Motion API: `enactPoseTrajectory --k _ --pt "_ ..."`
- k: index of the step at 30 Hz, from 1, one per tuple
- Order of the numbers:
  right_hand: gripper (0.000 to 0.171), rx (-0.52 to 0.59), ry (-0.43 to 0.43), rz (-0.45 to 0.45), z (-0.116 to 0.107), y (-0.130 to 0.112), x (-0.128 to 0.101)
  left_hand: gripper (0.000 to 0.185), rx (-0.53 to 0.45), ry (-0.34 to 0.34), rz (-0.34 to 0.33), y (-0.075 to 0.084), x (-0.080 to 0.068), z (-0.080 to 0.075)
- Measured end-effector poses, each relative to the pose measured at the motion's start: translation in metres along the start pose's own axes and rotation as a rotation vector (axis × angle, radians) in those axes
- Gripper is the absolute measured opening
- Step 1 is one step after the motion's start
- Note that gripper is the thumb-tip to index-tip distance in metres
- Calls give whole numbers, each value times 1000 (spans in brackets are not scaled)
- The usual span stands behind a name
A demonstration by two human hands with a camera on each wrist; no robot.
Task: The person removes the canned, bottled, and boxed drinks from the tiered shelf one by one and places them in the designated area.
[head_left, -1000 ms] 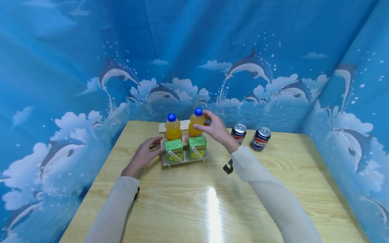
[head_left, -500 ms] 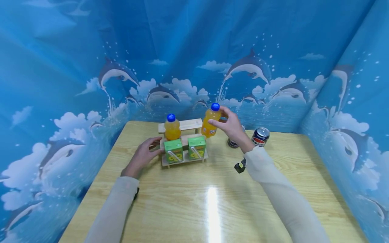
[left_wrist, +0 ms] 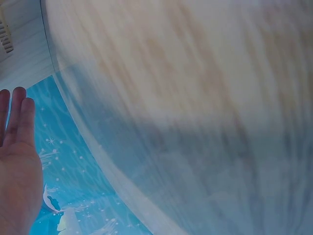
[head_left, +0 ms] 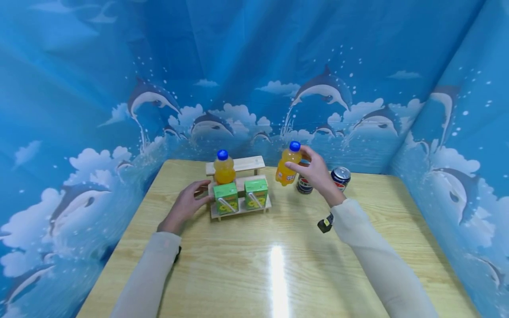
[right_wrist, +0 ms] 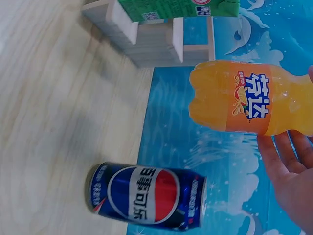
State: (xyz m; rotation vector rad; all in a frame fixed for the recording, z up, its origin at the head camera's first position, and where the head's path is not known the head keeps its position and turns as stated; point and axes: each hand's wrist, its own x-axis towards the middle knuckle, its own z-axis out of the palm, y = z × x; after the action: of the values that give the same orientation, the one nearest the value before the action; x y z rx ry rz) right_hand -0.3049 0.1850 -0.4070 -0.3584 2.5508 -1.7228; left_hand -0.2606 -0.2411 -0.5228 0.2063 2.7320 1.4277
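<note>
The right hand (head_left: 316, 172) grips an upright orange bottle (head_left: 289, 165) in the air, between the wooden rack (head_left: 240, 187) and two cans (head_left: 305, 184) near the worktop's far edge. The left hand (head_left: 187, 204), fingers relaxed, rests against the rack's left end.

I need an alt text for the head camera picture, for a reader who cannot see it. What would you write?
A person's right hand holds an orange soda bottle with a blue cap above a wooden table, beside two cola cans. The left hand rests against a small wooden rack that carries another orange bottle and two green juice boxes.
</note>
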Motion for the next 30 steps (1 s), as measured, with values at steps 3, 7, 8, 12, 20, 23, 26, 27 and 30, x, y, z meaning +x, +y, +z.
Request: enactPoseTrajectory --k 3,7,8,12,20,23,26,27,30 --pt "74 -12 2 9 -3 6 -4 65 2 1 3 0 0 0" --pt "74 -34 5 21 -6 13 -9 64 4 2 7 0 0 1" --pt "74 -40 4 23 -7 15 -11 64 4 2 7 0 0 1" --pt "75 -44 2 36 -8 24 -17 65 4 0 3 0 0 0" --pt "78 -66 -21 86 -4 46 -24 66 -1 0 -11 0 0 0" --pt "75 -76 -22 82 -1 54 -25 66 0 1 -9 -1 0 0" --pt "72 -84 -18 80 2 61 -25 66 3 0 -4 -1 0 0" --pt "71 -85 -17 82 3 63 -25 66 3 0 -3 -1 0 0" --pt "72 -101 -11 90 5 66 -26 66 5 0 -4 -1 0 0"
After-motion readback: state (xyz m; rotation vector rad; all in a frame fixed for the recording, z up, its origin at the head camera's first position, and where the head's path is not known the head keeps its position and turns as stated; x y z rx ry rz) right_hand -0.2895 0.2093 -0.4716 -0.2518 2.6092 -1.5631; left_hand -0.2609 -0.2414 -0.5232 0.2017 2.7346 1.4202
